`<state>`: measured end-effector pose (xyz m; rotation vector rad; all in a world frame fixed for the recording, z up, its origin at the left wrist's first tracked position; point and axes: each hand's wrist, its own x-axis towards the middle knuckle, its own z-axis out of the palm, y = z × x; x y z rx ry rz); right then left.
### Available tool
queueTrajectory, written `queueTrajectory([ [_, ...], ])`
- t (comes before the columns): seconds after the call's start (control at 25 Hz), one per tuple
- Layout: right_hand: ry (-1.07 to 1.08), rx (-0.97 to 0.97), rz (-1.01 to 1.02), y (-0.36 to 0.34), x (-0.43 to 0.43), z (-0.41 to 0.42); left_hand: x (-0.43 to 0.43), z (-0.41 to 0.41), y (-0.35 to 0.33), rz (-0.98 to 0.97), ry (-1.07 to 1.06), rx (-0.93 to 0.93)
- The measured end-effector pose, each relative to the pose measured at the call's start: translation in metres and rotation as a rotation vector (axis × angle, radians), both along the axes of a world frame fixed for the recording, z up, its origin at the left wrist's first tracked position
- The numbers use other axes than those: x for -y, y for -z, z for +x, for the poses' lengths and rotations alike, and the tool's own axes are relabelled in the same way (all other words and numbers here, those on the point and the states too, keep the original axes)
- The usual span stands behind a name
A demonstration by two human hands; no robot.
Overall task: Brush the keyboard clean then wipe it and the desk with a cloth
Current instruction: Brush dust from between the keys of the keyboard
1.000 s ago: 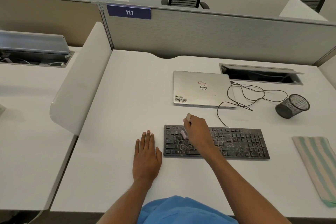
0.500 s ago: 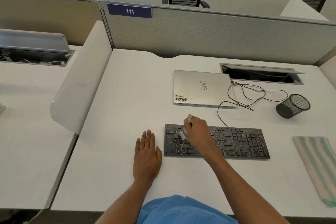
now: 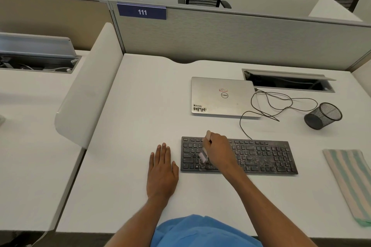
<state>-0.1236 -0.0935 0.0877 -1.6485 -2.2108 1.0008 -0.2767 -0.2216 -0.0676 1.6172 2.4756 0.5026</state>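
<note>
Your right hand (image 3: 217,150) grips the small pale-handled brush (image 3: 203,156), fingers curled round the handle. The bristles angle down onto the left-side keys of the flat black keyboard (image 3: 265,156), which lies mid-way across the white table (image 3: 140,106). Pale dust covers the right-side keys, so brushing appears far from finished. Your left hand (image 3: 162,168) rests flat, fingers straight, just beside the keyboard's left end, probably as a brace. The folded green-striped cloth (image 3: 351,182) lies well apart at the right, clear of the dust.

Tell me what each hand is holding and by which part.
The right hand grips a small brush mid-handle, bristles on the keyboard. The left hand lies flat on the desk, holding nothing.
</note>
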Motion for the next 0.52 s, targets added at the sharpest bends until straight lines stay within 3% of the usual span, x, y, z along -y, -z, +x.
queueTrajectory([
  [0.12, 0.061, -0.158, 0.016, -0.009, 0.000, -0.003, 0.000, 0.000, 0.000, -0.002, 0.000, 0.002],
  [0.24, 0.062, -0.191, -0.003, -0.005, 0.002, -0.004, -0.001, 0.000, -0.001, 0.006, -0.001, 0.000],
  [0.44, 0.028, -0.055, -0.049, 0.002, 0.004, 0.002, 0.000, 0.001, -0.002, 0.013, -0.006, 0.006],
  [0.52, 0.065, -0.023, 0.025, -0.007, 0.001, 0.006, -0.001, 0.001, -0.002, 0.013, -0.003, 0.004],
])
